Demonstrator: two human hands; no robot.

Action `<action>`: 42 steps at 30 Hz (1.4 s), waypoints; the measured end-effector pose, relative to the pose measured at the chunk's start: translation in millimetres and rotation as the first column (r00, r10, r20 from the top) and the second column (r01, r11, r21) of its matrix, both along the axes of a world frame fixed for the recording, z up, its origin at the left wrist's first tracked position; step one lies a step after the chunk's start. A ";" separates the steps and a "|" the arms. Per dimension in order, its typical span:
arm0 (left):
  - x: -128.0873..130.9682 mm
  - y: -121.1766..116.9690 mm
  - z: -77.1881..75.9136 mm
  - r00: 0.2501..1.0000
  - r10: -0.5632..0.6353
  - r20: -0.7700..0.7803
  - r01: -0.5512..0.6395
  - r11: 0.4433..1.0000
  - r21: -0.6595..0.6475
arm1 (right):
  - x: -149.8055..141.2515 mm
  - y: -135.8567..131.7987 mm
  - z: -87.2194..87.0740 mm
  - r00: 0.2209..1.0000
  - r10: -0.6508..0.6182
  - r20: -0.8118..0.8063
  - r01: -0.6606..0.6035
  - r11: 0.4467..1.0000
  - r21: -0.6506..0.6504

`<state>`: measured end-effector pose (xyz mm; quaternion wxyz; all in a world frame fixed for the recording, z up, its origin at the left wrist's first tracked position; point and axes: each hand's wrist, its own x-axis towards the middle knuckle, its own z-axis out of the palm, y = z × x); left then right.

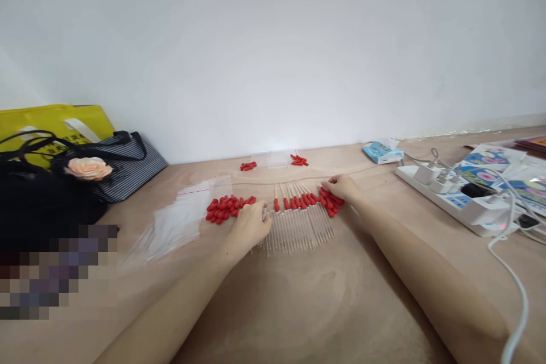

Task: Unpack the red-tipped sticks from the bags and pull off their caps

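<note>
My left hand (251,223) is closed in a pinch at the left end of a row of clear glass dropper tubes (298,230), its fingertips on a tube. A pile of red rubber bulbs (222,207) lies just left of it. Over the right-hand pile of red rubber bulbs (330,203), my right hand (341,186) has its thumb and fingers together on a bulb, partly hidden. Between the hands, behind the bare tubes, several droppers with red bulbs (301,201) lie side by side, their tubes pointing toward the wall.
Clear zip bags (179,219) lie to the left, near a striped bag (128,165) and a yellow bag (55,119). At the back are two small bulb groups (299,160). A tissue pack (383,152) and a corded power strip (443,196) occupy the right.
</note>
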<state>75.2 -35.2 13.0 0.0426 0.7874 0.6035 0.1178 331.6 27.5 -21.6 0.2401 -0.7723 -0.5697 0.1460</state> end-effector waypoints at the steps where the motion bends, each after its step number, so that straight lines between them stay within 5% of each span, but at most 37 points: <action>1: -0.3 0.5 -1.3 1.000 0.002 -0.007 -0.002 1.000 0.002 | -0.1 -0.9 1.6 1.000 -0.004 0.018 0.004 1.000 0.003; 13: -6.6 -0.8 -6.4 0.998 -0.056 -0.034 0.058 0.995 0.086 | -38.5 -17.4 25.5 0.977 0.123 0.175 -0.128 0.992 0.014; 21: -48.6 -11.0 -15.1 0.954 -0.277 0.120 0.196 0.871 0.450 | -47.0 -6.8 27.0 0.952 0.150 0.266 -0.130 0.987 -0.093; 29: -59.1 -21.6 -22.9 0.872 -0.484 -0.073 0.489 0.854 0.178 | -53.1 -2.9 26.3 0.942 0.159 0.295 -0.119 0.981 -0.151; 36: -48.9 -12.6 -16.0 0.814 -0.574 -0.090 0.578 0.816 0.019 | -50.0 -14.2 45.5 0.944 0.169 0.283 -0.145 0.984 -0.106; 42: -55.6 -12.7 -14.3 0.804 -0.592 -0.056 0.592 0.806 -0.010 | -42.5 -39.4 49.8 0.927 0.280 0.249 -0.292 0.956 0.013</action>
